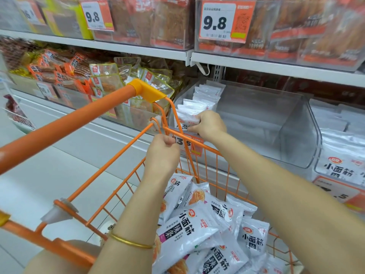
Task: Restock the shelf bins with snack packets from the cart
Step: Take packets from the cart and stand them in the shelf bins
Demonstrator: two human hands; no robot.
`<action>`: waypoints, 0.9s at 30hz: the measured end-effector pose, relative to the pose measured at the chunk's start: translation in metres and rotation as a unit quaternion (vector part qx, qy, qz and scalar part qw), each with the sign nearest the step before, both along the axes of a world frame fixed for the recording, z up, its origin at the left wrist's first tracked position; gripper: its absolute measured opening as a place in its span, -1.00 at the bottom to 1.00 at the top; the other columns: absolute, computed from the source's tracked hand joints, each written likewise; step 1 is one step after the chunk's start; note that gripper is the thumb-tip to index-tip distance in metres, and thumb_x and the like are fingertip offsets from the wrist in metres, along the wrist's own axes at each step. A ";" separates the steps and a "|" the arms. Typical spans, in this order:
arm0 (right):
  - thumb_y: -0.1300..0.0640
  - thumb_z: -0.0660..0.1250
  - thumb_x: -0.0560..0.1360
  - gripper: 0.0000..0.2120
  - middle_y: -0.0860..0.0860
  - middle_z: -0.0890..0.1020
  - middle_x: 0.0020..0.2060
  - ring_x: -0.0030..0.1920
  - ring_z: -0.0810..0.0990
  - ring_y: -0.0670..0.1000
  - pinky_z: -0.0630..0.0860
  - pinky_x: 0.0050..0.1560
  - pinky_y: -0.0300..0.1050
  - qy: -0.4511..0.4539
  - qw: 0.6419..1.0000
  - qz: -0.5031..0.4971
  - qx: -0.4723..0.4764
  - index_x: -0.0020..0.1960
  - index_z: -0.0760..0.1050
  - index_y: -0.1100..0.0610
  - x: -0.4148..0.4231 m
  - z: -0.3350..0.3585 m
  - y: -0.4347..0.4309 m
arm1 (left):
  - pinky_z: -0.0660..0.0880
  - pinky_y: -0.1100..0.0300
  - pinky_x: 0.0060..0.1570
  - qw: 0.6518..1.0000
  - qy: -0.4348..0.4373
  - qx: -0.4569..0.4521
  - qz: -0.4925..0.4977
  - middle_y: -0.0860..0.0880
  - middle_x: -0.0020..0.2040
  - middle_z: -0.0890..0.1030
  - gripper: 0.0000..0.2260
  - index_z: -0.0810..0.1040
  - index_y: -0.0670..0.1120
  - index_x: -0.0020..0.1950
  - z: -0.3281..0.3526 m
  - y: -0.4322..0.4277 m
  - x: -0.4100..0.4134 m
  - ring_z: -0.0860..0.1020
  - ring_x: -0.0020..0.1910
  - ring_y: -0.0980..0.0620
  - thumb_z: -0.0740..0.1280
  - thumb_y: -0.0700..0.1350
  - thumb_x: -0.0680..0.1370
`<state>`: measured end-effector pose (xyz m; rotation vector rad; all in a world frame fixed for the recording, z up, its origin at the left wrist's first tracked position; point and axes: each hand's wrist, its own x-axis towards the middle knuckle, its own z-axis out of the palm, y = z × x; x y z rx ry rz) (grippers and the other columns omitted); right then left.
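- a white packet [189, 117] at the front of a row of packets [207, 93] is being gripped by the right hand [210, 124], with the fingers clamped round its upper edge.
- the row is being held upright along the left wall of a clear bin [286, 135] on the lower shelf, and only that left side of the bin is being taken up.
- the left hand [162, 153] is being held at the far rim of the cart [69, 123], just below and left of the right hand, with its fingers curled in; whether a wire of the rim is being gripped cannot be told.
- more snack packets [189, 230], white with black lettering, are being carried in a loose pile in the orange wire cart, under both forearms.
- a price tag [194, 147] on the front of the bin is being partly covered by the left hand and the cart wires.
- a second bin [335, 139], just to the right, is being filled by packets of the same white kind.
- a bin to the left [110, 80] is being filled by clear packets with yellow edges.
- bins of orange-brown packets are being carried on the upper shelf [276, 66], each fronted by a tag reading 9.8 [217, 20].
- a gold bangle [130, 242] is being worn on the left wrist.
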<state>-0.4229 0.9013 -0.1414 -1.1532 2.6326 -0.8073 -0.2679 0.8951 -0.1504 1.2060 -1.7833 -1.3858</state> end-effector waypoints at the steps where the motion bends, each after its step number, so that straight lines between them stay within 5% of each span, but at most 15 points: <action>1: 0.04 0.41 0.46 -0.78 0.01 0.48 -0.40 -0.22 0.54 0.08 0.41 -0.28 -0.12 -0.004 1.000 -0.005 -0.006 -0.25 0.48 0.14 0.001 -0.004 -0.001 | 0.52 -0.07 0.09 1.000 -0.003 0.000 0.001 0.02 -0.09 0.52 -0.89 0.42 0.02 -0.07 0.000 0.000 0.000 0.54 0.01 -0.04 0.21 -0.19 0.52; 8: -0.03 0.44 0.42 -0.70 -0.01 0.47 -0.29 -0.17 0.53 0.05 0.44 -0.23 -0.05 -0.007 1.000 -0.010 -0.019 -0.15 0.35 0.10 0.005 0.009 0.016 | 0.51 -0.02 0.09 0.999 -0.031 -0.029 -0.014 -0.10 0.05 0.56 -0.86 0.43 0.02 -0.11 -0.001 -0.002 0.005 0.53 0.05 -0.08 0.20 -0.22 0.54; 11: 0.02 0.43 0.44 -0.72 -0.04 0.48 -0.23 -0.11 0.53 0.05 0.51 -0.13 0.04 0.019 0.996 -0.016 -0.088 -0.04 0.34 0.08 0.012 0.019 0.046 | 0.49 0.08 0.03 0.979 -0.149 -0.122 -0.060 -0.09 0.04 0.58 -0.87 0.51 -0.08 0.01 -0.004 -0.005 0.009 0.52 0.05 -0.10 0.20 -0.21 0.55; 14: 0.14 0.38 0.45 -0.78 -0.06 0.54 -0.25 -0.19 0.61 0.06 0.58 -0.11 0.13 -0.012 0.992 0.034 -0.121 -0.17 0.33 -0.05 0.025 0.016 0.077 | 0.47 0.05 0.09 0.912 -0.321 -0.189 -0.172 -0.10 0.11 0.55 -0.79 0.51 -0.12 0.11 -0.009 0.000 0.013 0.48 0.14 -0.12 0.32 -0.07 0.52; 18: 0.22 0.33 0.48 -0.80 -0.05 0.56 -0.34 -0.39 0.64 -0.02 0.58 -0.25 -0.01 -0.067 0.990 0.088 -0.091 -0.17 0.36 -0.02 0.043 0.000 0.103 | 0.37 0.01 0.15 0.781 -0.524 -0.240 -0.241 -0.12 0.25 0.42 -0.46 0.36 -0.10 0.29 -0.018 0.016 0.012 0.35 0.28 -0.13 0.35 0.18 0.45; 21: 0.25 0.29 0.51 -0.87 -0.02 0.57 -0.36 -0.42 0.63 -0.03 0.53 -0.41 -0.17 -0.086 0.987 0.104 -0.091 -0.11 0.40 0.05 0.047 -0.009 0.107 | 0.36 0.08 0.02 0.746 -0.575 -0.257 -0.217 -0.05 0.24 0.46 -0.55 0.36 -0.08 0.31 -0.027 0.024 0.004 0.43 0.24 -0.08 0.33 0.09 0.51; 24: 0.29 0.26 0.52 -0.88 0.06 0.59 -0.33 -0.45 0.60 0.00 0.52 -0.49 -0.17 -0.129 0.979 0.117 -0.102 -0.11 0.42 0.09 0.047 -0.009 0.109 | 0.30 0.12 -0.06 0.741 -0.568 -0.287 -0.214 -0.01 0.01 0.52 -0.81 0.46 -0.05 0.18 -0.025 0.029 0.001 0.52 0.08 -0.05 0.23 -0.08 0.58; 27: 0.29 0.21 0.55 -0.86 0.13 0.60 -0.29 -0.41 0.61 0.02 0.54 -0.46 -0.15 -0.185 0.972 0.126 -0.072 -0.14 0.41 0.10 0.047 -0.009 0.112 | 0.31 0.15 -0.13 0.816 -0.469 -0.301 -0.156 -0.02 -0.18 0.46 -0.93 0.42 -0.03 -0.04 -0.010 0.023 0.006 0.48 -0.13 -0.09 0.24 -0.05 0.55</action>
